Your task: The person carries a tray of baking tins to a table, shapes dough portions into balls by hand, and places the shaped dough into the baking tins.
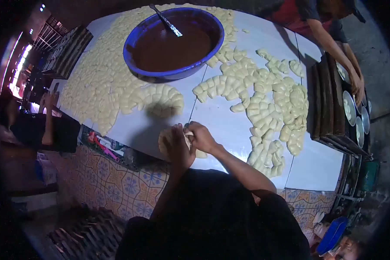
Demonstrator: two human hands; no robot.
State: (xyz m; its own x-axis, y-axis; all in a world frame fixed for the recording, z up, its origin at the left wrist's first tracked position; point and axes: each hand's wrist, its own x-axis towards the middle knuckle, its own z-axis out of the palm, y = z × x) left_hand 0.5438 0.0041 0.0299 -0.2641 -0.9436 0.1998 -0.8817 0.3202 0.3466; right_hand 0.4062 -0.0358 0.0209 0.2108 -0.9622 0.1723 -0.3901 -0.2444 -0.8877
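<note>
Both hands, left hand (176, 145) & right hand (200, 138), fingers pinching soft pale dough piece (190, 141) (lumpy) at frame centre, on smooth white bench (229, 125).

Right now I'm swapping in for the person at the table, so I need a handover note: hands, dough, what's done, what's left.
Left hand and right hand: both closed on one dough piece at the near table edge.
Blue basin of brown filling, spoon in it, at the far side.
Done: many cut dough pieces spread across the table.
Left: those pieces lie unfilled, as far as shows.
Another person's hand is at the trays on the right.
</note>
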